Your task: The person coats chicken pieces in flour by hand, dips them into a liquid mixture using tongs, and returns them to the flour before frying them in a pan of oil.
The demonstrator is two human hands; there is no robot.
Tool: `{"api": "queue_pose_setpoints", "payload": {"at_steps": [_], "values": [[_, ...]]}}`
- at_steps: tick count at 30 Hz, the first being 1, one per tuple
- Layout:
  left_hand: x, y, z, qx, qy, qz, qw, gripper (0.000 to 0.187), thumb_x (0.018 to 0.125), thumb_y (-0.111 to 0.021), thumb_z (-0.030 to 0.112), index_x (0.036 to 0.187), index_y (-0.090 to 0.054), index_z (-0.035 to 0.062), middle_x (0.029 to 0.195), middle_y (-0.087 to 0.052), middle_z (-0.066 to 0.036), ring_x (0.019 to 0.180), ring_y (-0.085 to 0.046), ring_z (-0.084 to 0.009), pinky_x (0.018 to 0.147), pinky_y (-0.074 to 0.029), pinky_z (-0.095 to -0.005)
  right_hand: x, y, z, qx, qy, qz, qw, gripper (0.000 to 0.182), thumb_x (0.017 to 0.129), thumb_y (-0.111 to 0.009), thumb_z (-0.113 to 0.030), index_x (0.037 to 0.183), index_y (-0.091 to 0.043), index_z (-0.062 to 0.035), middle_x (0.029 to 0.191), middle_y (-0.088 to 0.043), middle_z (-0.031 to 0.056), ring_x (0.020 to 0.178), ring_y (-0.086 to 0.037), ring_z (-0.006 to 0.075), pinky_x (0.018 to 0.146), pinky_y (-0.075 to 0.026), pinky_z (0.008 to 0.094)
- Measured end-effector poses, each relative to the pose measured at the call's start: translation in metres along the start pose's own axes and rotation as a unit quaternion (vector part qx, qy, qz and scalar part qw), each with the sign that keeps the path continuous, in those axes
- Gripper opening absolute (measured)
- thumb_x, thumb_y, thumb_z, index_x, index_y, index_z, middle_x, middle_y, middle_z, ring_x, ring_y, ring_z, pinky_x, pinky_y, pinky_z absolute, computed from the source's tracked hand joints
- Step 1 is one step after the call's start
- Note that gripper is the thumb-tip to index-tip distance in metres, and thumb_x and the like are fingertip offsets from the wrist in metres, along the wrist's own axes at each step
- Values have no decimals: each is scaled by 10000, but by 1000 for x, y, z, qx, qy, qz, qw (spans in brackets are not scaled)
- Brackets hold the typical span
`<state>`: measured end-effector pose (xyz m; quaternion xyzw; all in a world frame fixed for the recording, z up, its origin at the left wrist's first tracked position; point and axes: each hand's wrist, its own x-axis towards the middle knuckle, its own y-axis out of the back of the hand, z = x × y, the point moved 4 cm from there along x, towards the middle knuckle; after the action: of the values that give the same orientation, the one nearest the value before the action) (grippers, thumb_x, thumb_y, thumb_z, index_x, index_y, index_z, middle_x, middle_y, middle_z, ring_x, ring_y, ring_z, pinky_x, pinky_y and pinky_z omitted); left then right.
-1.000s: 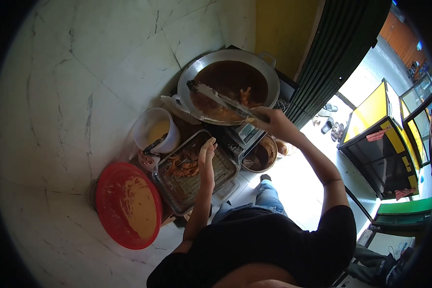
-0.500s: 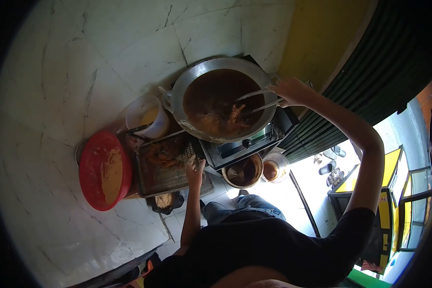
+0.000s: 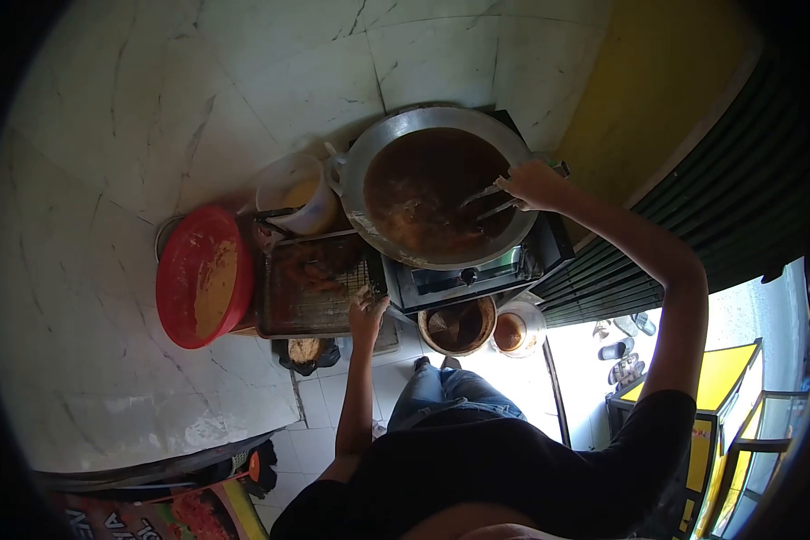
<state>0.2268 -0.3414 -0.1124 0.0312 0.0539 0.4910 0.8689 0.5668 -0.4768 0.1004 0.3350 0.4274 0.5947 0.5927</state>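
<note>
While the right hand (image 3: 533, 185) is wrapped round a pair of tongs (image 3: 498, 211), their two arms slightly parted and pointing into the wok (image 3: 355, 184), the left hand (image 3: 366, 315) is at the edge of the tray (image 3: 288, 317), fingers partly bent; whether it grips the rim cannot be told. Dark oil (image 3: 423, 171) lies in the wok, which sits on the stove (image 3: 405, 292). Browned food (image 3: 319, 272) is in the tray. Beside the tray stand a red bowl (image 3: 175, 279) and a bucket (image 3: 319, 216).
</note>
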Motion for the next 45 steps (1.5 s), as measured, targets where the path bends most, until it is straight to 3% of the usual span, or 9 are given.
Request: {"api": "queue_pose_setpoints", "payload": {"at_steps": [23,36,39,45], "values": [[-2,1,18,8,-2,-23,1000,492,735,-724,123,1126,-490,-62,1011,-603,-136,914,-573,-179,816,-449,-293,14,-7,10,77,-121,-56,988,340,612,-753,-274,851,-616,-75,759,-617,103,755,-634,276,660,-506,384],[4,3,-6,24,-4,-16,1000,581,715,-747,178,1159,-467,-71,1076,-572,-165,987,-547,-216,852,-435,-327,23,-2,0,101,-137,-61,983,294,606,-744,-253,818,-631,-83,785,-627,99,774,-635,268,678,-510,377],[4,3,-9,25,0,-17,1000,602,713,-750,198,1170,-463,-70,1084,-569,-170,994,-546,-225,861,-430,-328,20,-7,1,79,-132,-40,987,316,608,-743,-253,836,-622,-71,772,-620,103,753,-632,276,672,-511,376],[3,2,-11,23,-15,-13,1000,610,720,-747,216,1179,-462,-67,1102,-560,-179,1002,-545,-243,870,-426,-333,0,-1,10,63,-157,17,985,448,646,-719,-270,1007,-564,-55,749,-594,105,761,-623,267,652,-501,384]]}}
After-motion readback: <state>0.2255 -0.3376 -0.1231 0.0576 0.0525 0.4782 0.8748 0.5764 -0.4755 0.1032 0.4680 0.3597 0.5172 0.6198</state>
